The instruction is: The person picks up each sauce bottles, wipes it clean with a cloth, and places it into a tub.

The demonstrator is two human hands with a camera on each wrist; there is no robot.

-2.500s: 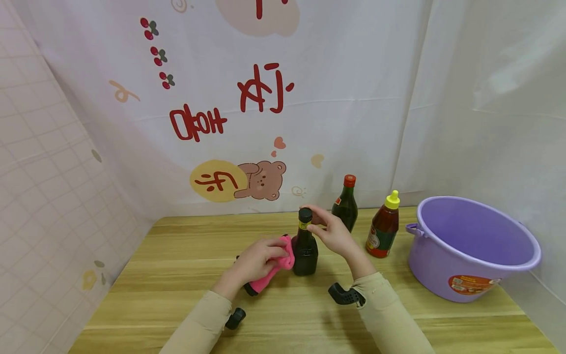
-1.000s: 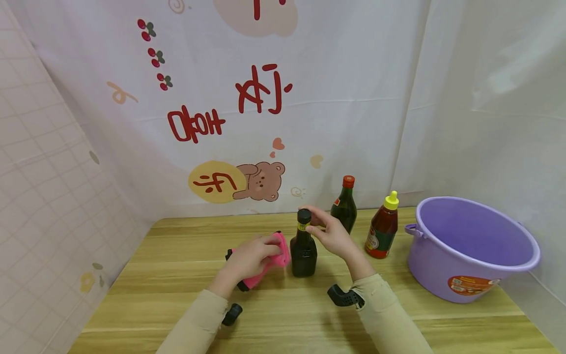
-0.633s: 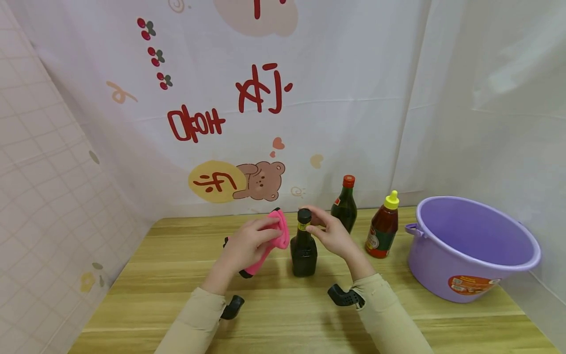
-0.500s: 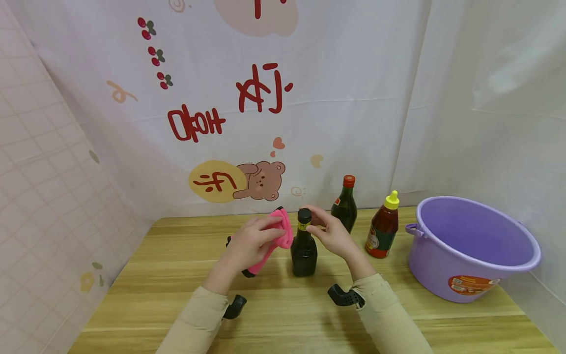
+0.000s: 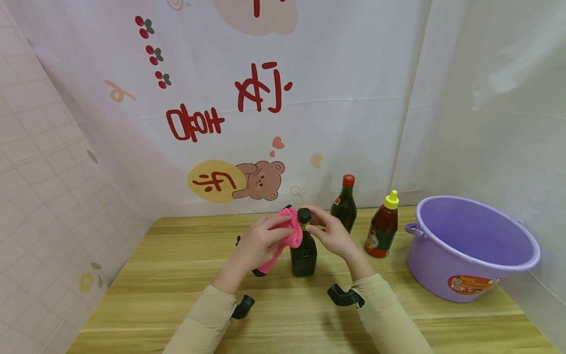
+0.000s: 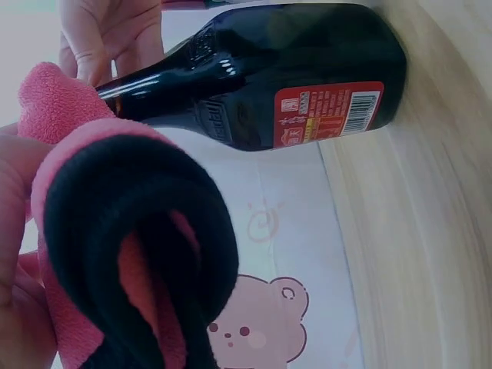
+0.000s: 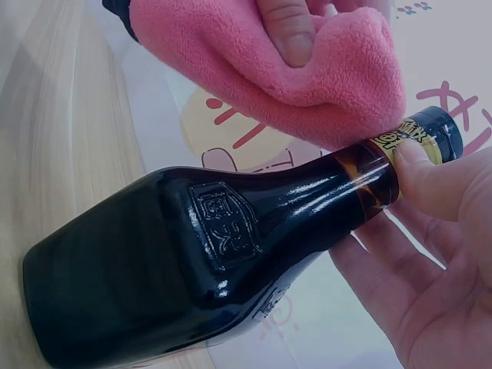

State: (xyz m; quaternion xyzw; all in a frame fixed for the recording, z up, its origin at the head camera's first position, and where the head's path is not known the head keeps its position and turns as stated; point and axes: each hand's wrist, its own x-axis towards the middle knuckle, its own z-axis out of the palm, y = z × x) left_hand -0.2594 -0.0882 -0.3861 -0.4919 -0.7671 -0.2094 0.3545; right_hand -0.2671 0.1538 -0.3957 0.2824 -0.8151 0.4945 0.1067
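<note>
A dark glass bottle [image 5: 303,253] with a black cap stands upright on the wooden table [image 5: 177,275]. My right hand [image 5: 329,233] pinches its neck just under the cap, and the thumb and fingers [image 7: 430,181] show against the yellow neck band. My left hand [image 5: 261,243] grips a folded pink cloth [image 5: 287,236] with a black underside and presses it against the left side of the bottle's neck. Close up, the pink cloth [image 7: 307,61] touches the neck of the dark bottle [image 7: 215,261]. In the left wrist view the cloth [image 6: 123,231] fills the front and the bottle [image 6: 292,73] lies behind it.
A green bottle with a red cap [image 5: 345,204] and a red sauce bottle with a yellow cap [image 5: 382,225] stand behind, to the right. A purple plastic tub [image 5: 473,246] sits at the right edge. A printed white curtain [image 5: 265,98] hangs behind the table.
My left hand has lifted the pink cloth from the bottle's lower body up to its neck and pressed it there. The right hand has kept its hold near the cap.
</note>
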